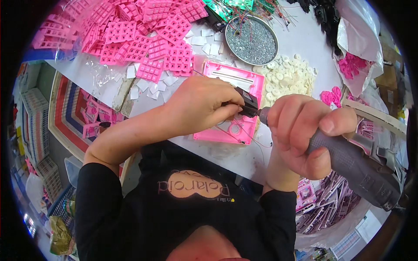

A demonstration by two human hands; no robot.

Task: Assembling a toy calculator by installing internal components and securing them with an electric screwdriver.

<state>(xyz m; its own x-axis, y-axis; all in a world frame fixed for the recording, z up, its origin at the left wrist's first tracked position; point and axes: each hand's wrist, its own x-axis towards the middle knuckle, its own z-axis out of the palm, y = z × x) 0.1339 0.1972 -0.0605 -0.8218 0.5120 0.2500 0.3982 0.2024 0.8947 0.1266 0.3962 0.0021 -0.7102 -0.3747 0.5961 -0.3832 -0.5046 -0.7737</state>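
Note:
My left hand (204, 104) is closed, fingers and thumb pinching a small black plastic part (248, 103). My right hand (300, 130) wraps round a grey electric screwdriver (352, 163), whose nose (264, 115) points left and meets the black part's end; the bit itself cannot be made out. Beneath my hands lies a pink plastic casing (257, 87) with a long slot and a round opening. Thin wires trail from under my left hand across the casing. Part of the casing is hidden by my fingers.
Pink keypad pieces (143, 39) are heaped at the far left, with white paper squares (156, 87) beside them. A round dish (251, 40) of small screws stands near cream plastic wheels (289, 76). Green circuit boards (230, 5) lie behind. A bag of pink-and-white parts (331, 204) sits lower right.

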